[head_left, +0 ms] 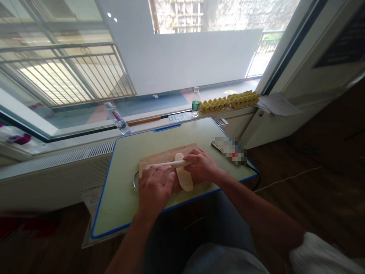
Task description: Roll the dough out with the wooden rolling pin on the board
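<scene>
A pale rolling pin (pixel 176 164) lies crosswise over a long, flat strip of dough (pixel 186 180) on a wooden cutting board (pixel 159 155). My left hand (pixel 155 183) is over the pin's left end, its fingers bent and the thumb pointing toward the dough. At the other end, my right hand (pixel 202 164) has its fingers curled over the pin, close to the dough's right edge. The dough's rounded ends show beyond and in front of the pin. Both palms hide the parts of the pin beneath them.
The board rests on a small blue-edged table (pixel 119 205), its metal handle (pixel 135 180) at the left. A phone (pixel 228 150) with a cable lies at the right. Along the windowsill are two plastic bottles, one tilted (pixel 117 118) and one upright (pixel 195 102), and yellow egg cartons (pixel 229 102).
</scene>
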Tool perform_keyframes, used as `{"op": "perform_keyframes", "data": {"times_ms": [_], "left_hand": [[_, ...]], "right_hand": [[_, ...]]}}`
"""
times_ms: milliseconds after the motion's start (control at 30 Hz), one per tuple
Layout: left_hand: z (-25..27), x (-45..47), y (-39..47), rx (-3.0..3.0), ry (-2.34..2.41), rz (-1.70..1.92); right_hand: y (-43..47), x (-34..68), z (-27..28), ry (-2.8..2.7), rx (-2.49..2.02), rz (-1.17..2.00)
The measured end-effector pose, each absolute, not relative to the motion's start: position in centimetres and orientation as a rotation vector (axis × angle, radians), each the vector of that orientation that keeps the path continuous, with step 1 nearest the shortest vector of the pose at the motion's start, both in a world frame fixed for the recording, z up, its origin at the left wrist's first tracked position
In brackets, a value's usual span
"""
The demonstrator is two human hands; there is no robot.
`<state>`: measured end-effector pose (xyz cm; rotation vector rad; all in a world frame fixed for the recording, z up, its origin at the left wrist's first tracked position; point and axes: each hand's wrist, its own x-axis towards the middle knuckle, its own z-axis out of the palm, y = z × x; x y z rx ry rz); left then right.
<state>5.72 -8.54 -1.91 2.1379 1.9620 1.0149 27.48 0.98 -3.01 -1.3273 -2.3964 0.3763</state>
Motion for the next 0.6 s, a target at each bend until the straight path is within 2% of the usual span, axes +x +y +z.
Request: {"op": "perform_keyframes", "data": {"times_ms": [100, 200, 400, 600], "left_hand": [[-2.8, 5.0, -6.3, 2.180, 2.172, 0.803], [-3.8, 5.1, -5.2, 2.147, 2.165, 0.625], [-3.8, 5.6, -4.6, 2.201, 2.169, 0.563], [-3.3, 5.1, -1.4, 2.198, 2.247, 0.438]], "right_hand": [[0.9, 27.0, -2.8, -2.443, -1.299, 0.360], [0.7, 26.4, -3.0, -2.387, -1.392, 0.307], [1.8, 25.5, -3.9, -2.288, -1.560, 0.129], [5.3, 24.0, -3.4, -2.282, -1.685, 0.130]]}}
